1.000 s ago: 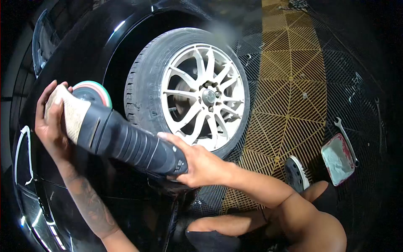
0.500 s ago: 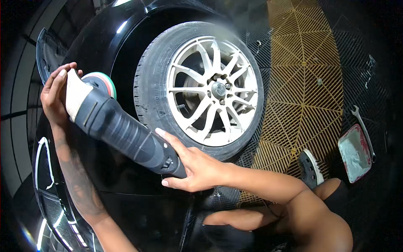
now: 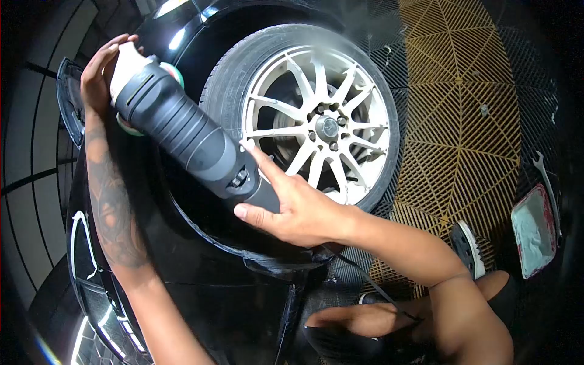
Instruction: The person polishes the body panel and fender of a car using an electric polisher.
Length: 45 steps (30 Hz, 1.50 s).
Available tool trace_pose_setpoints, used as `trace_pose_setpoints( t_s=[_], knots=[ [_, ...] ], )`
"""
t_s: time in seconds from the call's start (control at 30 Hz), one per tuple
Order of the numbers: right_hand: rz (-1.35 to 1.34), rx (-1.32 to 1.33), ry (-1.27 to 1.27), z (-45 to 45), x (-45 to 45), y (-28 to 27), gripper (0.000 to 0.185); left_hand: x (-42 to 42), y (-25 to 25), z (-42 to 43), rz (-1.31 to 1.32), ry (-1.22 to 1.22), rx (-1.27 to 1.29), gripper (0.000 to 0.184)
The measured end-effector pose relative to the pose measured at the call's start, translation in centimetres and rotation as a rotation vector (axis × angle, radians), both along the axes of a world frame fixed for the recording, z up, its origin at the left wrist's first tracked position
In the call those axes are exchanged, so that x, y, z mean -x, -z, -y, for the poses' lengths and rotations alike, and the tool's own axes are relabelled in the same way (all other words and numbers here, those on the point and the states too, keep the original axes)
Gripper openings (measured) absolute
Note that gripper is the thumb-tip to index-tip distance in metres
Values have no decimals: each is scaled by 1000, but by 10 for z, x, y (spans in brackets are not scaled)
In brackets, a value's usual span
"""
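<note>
A black car polisher [image 3: 185,131] slants across the view over the dark car panel by the wheel arch. My left hand [image 3: 99,73] is closed round its pale head cover [image 3: 126,68] at the upper left. Round the rear handle, near the speed dial, my right hand [image 3: 298,210] is closed, thumb and index finger lying along the body. Only edges of the round pad [image 3: 173,72] show from under the head, so I cannot tell whether it touches the paint. Beside the polisher is the wheel [image 3: 310,131], with white spokes and a black tyre.
Glossy black bodywork [image 3: 219,322] spreads below. To the right lies grating floor [image 3: 459,115] in tan and black. A shoe [image 3: 467,249], a tray [image 3: 532,234] holding a pale cloth, and a wrench [image 3: 547,188] are at the right. A cord [image 3: 371,281] hangs below my right forearm.
The polisher and both hands have moved up in the view. Its head has tilted, so less of the pad's face shows. The wheel and tray appear shifted rightward as the view moved.
</note>
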State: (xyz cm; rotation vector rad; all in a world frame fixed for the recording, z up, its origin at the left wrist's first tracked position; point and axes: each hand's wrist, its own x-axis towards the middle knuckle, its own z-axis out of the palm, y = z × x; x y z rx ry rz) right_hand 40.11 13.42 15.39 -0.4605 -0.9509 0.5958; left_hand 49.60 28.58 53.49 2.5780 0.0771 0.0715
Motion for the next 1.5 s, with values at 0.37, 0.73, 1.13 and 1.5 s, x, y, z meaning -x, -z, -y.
trace_pose_setpoints(
  t_s=[0.37, 0.73, 1.13, 1.5],
  knots=[
    [21, -81, 159, -11, 28, 7, 88, 36, 16, 31, 239, -146, -240, 37],
    [-2, -103, 114, -6, 36, 2, 89, 42, 11, 35, 204, -172, -204, 36],
    [-101, -116, 120, -16, 10, 1, 92, -21, 9, 13, 119, -113, -192, 36],
    [66, -65, -392, 30, -60, 34, 79, 3, -20, -11, 299, 285, -928, 28]
  ],
)
